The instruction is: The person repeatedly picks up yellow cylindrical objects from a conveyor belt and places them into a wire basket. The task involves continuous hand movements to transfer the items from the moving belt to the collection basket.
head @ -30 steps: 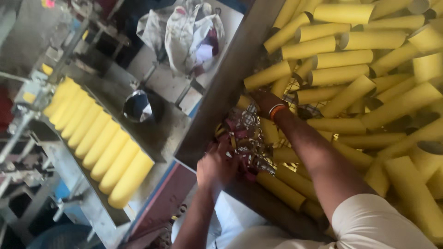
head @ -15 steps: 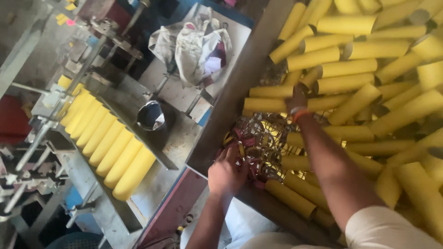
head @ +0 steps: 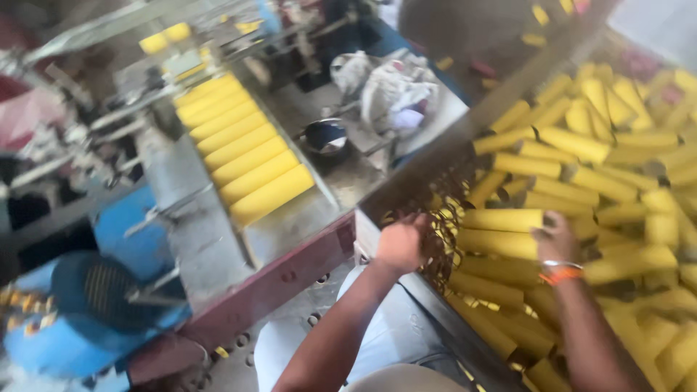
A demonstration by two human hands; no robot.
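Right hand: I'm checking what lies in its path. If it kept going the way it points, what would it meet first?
The right hand points left over the pile and already rests on a yellow tube. Beyond that lies the shiny foil tangle, though blur leaves depth unclear.

Bare forearms; orange-and-silver bangles (head: pixel 560 271) on right wrist.

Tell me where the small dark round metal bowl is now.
In the head view, the small dark round metal bowl sits upper centre, between the row of yellow tubes and the crumpled white cloth.

No packages, labels, signs, screens.
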